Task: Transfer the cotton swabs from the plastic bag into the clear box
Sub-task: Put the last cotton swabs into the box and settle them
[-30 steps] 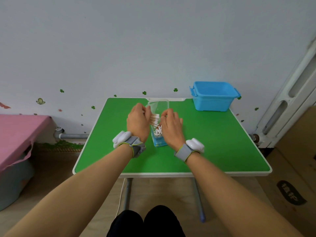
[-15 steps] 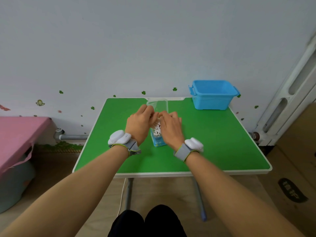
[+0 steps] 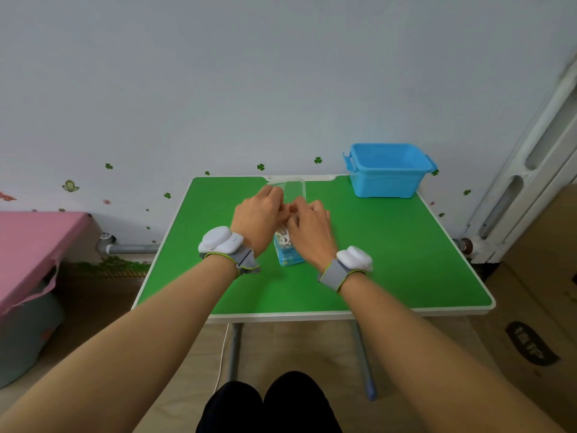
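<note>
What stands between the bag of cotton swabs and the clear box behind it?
Nothing visible. The plastic bag lies just in front of the clear box; only the left hand and right hand meet above them. The blue bin sits aside.

I see a green table [image 3: 390,260] bearing a blue bin [image 3: 388,171], a clear box [image 3: 292,189], and a plastic bag [image 3: 288,256] of cotton swabs [image 3: 283,239].

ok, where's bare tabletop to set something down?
Free: the left strip of the green table beside the left hand; the wide patch between the right hand and blue bin; the near edge. Crowded: centre, around the swab bag and clear box.
</note>
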Demonstrator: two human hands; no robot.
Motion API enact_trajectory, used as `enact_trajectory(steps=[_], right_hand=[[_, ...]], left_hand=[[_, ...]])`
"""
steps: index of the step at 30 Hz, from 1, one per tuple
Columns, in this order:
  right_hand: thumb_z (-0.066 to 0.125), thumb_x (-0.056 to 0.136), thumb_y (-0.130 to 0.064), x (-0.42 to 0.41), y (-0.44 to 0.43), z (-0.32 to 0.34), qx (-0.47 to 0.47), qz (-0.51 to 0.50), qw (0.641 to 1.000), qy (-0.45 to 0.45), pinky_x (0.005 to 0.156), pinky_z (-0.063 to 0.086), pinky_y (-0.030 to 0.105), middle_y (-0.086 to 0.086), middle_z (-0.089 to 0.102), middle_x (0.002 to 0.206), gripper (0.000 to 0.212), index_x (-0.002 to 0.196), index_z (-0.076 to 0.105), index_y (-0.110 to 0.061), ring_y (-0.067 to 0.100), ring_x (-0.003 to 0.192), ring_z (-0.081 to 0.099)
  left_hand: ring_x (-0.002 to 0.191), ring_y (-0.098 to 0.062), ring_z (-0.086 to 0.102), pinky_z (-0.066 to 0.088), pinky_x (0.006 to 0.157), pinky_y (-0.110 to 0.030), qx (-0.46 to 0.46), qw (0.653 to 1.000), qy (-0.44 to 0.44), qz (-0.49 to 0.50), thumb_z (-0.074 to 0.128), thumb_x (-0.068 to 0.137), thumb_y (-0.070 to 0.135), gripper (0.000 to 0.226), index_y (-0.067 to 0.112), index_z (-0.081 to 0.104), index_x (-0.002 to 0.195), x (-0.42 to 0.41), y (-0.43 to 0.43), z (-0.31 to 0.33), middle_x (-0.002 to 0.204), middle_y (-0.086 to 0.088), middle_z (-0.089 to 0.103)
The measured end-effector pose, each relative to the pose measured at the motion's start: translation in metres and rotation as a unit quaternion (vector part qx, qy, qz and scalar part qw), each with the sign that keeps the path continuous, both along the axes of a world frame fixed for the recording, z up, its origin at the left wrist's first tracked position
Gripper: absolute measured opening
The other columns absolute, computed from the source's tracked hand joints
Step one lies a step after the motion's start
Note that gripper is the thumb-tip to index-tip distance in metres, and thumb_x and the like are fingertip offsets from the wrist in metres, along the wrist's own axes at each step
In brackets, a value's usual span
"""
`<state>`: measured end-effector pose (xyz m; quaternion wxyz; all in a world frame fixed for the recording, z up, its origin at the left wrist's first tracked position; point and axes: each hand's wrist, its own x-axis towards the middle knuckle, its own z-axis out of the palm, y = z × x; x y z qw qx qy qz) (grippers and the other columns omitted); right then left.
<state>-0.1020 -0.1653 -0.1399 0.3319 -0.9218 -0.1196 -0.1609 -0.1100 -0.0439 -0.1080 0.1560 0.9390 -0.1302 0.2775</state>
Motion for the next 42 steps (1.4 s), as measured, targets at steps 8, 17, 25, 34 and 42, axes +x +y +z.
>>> enact_trajectory(steps=[8, 17, 25, 34, 42], right_hand=[[0.043, 0.094, -0.023, -0.001, -0.007, 0.008, -0.014, 0.016, 1.000, 0.017, 0.076, 0.043, 0.038, 0.014, 0.054, 0.090, 0.018, 0.090, 0.057, -0.013, 0.026, 0.092, 0.046], [0.049, 0.090, -0.015, -0.006, -0.010, 0.006, 0.021, 0.020, 0.999, -0.024, 0.065, 0.036, 0.033, 0.011, 0.057, 0.083, 0.007, 0.092, 0.053, -0.010, 0.024, 0.086, 0.047], [0.054, 0.089, -0.005, -0.012, -0.009, 0.003, 0.161, -0.005, 0.986, -0.036, 0.077, 0.047, 0.042, 0.009, 0.065, 0.094, 0.013, 0.102, 0.051, -0.004, 0.026, 0.091, 0.059], [0.042, 0.089, 0.010, -0.008, -0.006, 0.003, 0.351, -0.041, 0.935, -0.012, 0.080, 0.049, 0.028, 0.011, 0.064, 0.093, 0.021, 0.105, 0.049, 0.000, 0.022, 0.088, 0.063], [0.042, 0.090, 0.010, -0.002, -0.010, 0.001, 0.404, -0.036, 0.914, 0.021, 0.084, 0.051, 0.028, 0.006, 0.061, 0.091, 0.020, 0.101, 0.050, -0.005, 0.017, 0.087, 0.062]], left_hand=[[0.071, -0.035, 0.056, 0.036, 0.056, -0.035, 0.096, 0.995, 0.028, -0.003, 0.045, 0.097, 0.031, 0.027, 0.005, 0.052, 0.093, 0.004, 0.000, 0.005, 0.094, -0.010, 0.056], [0.087, -0.037, 0.062, 0.035, 0.058, -0.037, 0.171, 0.982, 0.063, 0.046, 0.042, 0.098, 0.021, 0.022, 0.002, 0.051, 0.102, 0.006, -0.015, 0.009, 0.106, -0.015, 0.055], [0.095, -0.035, 0.058, 0.037, 0.061, -0.037, 0.196, 0.978, 0.065, 0.025, 0.043, 0.098, 0.019, 0.020, 0.002, 0.051, 0.104, 0.010, -0.022, 0.006, 0.107, -0.014, 0.053], [0.105, -0.030, 0.043, 0.030, 0.091, -0.038, 0.235, 0.971, 0.035, 0.011, 0.022, 0.100, 0.011, 0.029, 0.006, 0.050, 0.105, 0.011, -0.027, -0.009, 0.112, -0.013, 0.050], [0.073, -0.033, 0.054, 0.046, 0.067, -0.041, 0.198, 0.978, -0.043, -0.055, 0.055, 0.087, 0.001, 0.014, 0.000, 0.057, 0.073, 0.001, -0.028, -0.011, 0.075, -0.019, 0.057]])
